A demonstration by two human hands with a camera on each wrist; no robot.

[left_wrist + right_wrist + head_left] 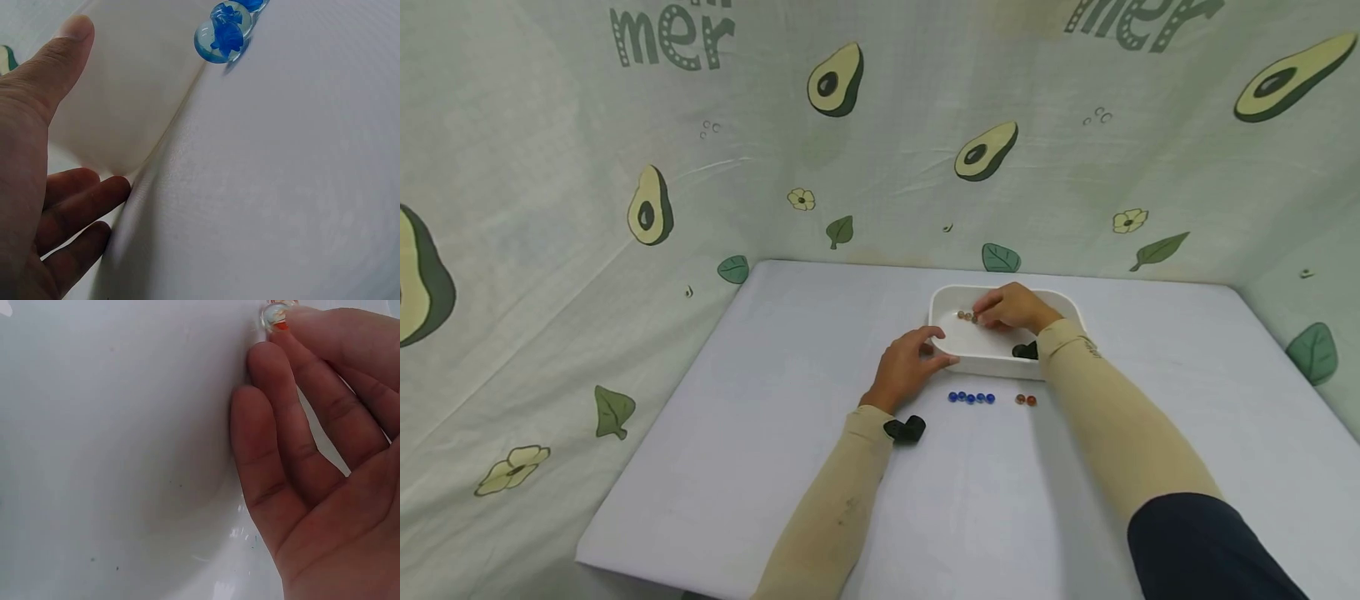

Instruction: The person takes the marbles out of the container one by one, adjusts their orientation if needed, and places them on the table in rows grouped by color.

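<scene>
A white plastic tray [992, 365] stands on the table. My left hand [904, 367] holds its near left corner, thumb against the front wall and fingers at the left side. Inside the tray, my right hand [1011, 307] pinches a clear marble with orange in it [275, 317] between thumb and forefinger, beside the far wall. A short row of small brownish marbles [967, 317] lies on the tray floor, just left of the right fingertips. On the table before the tray, several blue marbles [971, 399] form a row, with two orange-brown marbles [1026, 400] to their right.
The white table [760, 450] reaches out on both sides of the tray. Behind it hangs a pale cloth [895, 208] printed with avocados. A black wrist device [906, 430] sits on the left sleeve, and another [1025, 351] shows at the right wrist over the tray.
</scene>
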